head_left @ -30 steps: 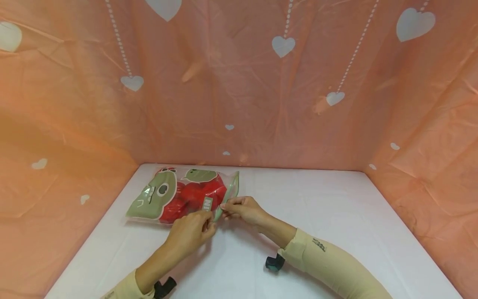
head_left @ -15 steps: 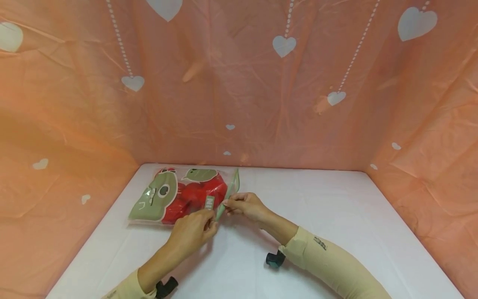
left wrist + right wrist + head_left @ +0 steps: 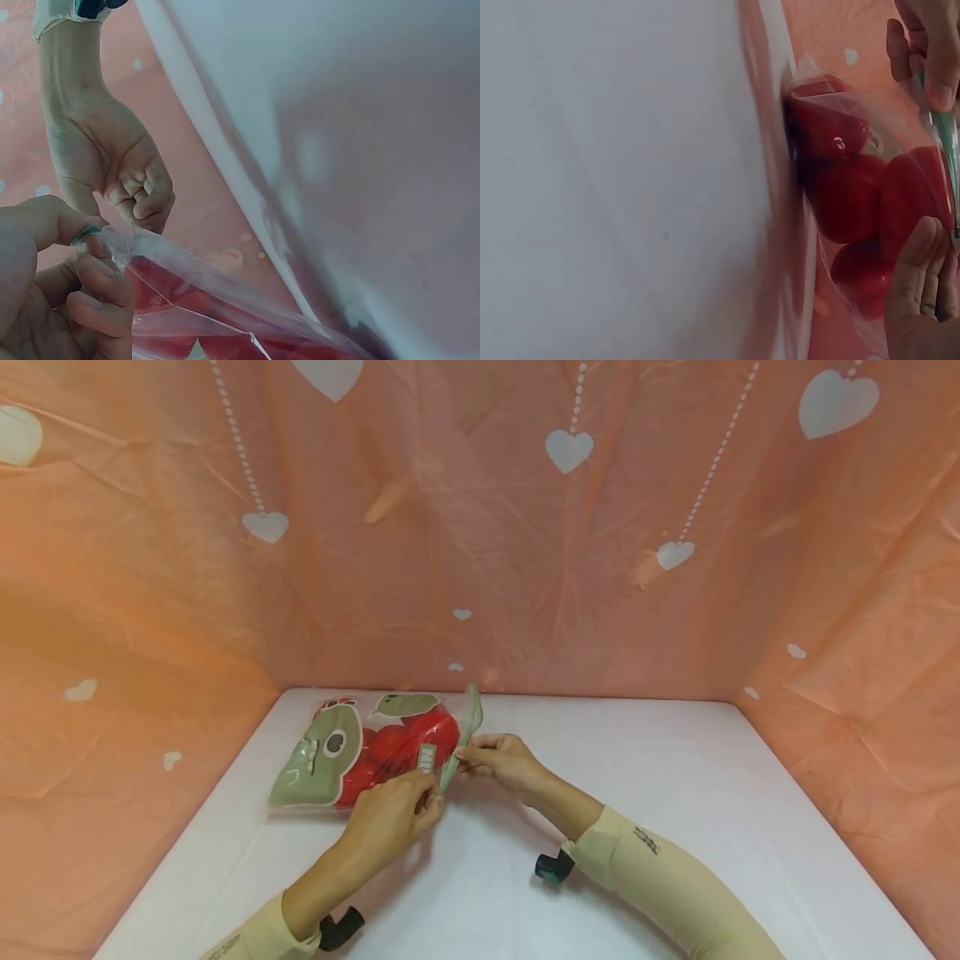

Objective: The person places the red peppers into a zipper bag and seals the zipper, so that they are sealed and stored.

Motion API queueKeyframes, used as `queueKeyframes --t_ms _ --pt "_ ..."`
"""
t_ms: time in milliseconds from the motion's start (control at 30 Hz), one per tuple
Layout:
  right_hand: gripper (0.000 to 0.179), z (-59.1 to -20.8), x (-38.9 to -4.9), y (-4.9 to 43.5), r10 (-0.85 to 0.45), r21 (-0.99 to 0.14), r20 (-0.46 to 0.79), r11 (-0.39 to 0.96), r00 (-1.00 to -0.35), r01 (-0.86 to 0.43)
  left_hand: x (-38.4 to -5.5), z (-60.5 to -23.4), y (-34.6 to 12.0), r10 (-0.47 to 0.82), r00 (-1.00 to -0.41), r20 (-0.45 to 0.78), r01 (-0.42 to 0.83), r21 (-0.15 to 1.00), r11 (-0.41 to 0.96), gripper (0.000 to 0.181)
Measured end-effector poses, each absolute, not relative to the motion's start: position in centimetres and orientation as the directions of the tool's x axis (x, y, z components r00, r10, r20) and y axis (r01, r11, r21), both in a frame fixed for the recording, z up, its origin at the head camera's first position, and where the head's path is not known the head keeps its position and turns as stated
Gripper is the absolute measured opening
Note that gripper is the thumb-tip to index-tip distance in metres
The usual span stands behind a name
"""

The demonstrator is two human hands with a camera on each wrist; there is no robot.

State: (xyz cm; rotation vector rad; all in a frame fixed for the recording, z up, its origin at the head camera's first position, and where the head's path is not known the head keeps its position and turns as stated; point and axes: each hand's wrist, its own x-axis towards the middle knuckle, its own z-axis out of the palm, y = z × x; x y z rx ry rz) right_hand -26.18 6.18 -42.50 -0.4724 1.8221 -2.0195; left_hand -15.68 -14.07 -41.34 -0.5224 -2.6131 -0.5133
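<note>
A clear plastic zip bag (image 3: 318, 772) with a green cartoon print lies on its side at the back left of the white table. Several glossy, rounded red things (image 3: 847, 199) fill it, seen through the film. Its green-trimmed mouth (image 3: 474, 714) faces right. My left hand (image 3: 388, 822) pinches the near corner of that mouth between thumb and forefinger, the other fingers curled below. Just beyond it, my right hand (image 3: 502, 764) pinches the green strip between thumb and fingertips. In the left wrist view, the film stretches away from the pinched corner. My fingers partly hide the strip.
A white-covered table (image 3: 637, 810) reaches out to the right and front of the bag. Orange curtains (image 3: 510, 568) with white hearts enclose the back and both sides. Beige sleeves (image 3: 660, 877) and black wrist cameras (image 3: 553, 867) are on both arms.
The bag has shifted slightly right, and its mouth's far end has lifted. My left hand moves a little right with it; my right hand slides along the strip, away from me.
</note>
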Motion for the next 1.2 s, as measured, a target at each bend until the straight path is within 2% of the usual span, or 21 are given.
queueKeyframes --t_ms 200,467,1200 --pt "0.011 -42.1 -26.5 6.4 -0.486 -0.993 -0.027 -0.089 -0.874 0.080 -15.7 -41.1 -13.9 0.264 -0.858 0.440 0.412 0.285 0.866 0.025" --pt "0.010 -41.9 -27.0 6.8 -0.489 -0.993 -0.005 -0.098 -0.873 0.060 -15.6 -41.0 -13.9 0.274 -0.839 0.470 0.438 0.285 0.853 0.024" --pt "0.010 -41.9 -28.1 7.3 -0.466 -0.993 0.007 -0.109 -0.885 0.049 -15.4 -41.0 -14.2 0.306 -0.834 0.459 0.474 0.313 0.823 0.027"
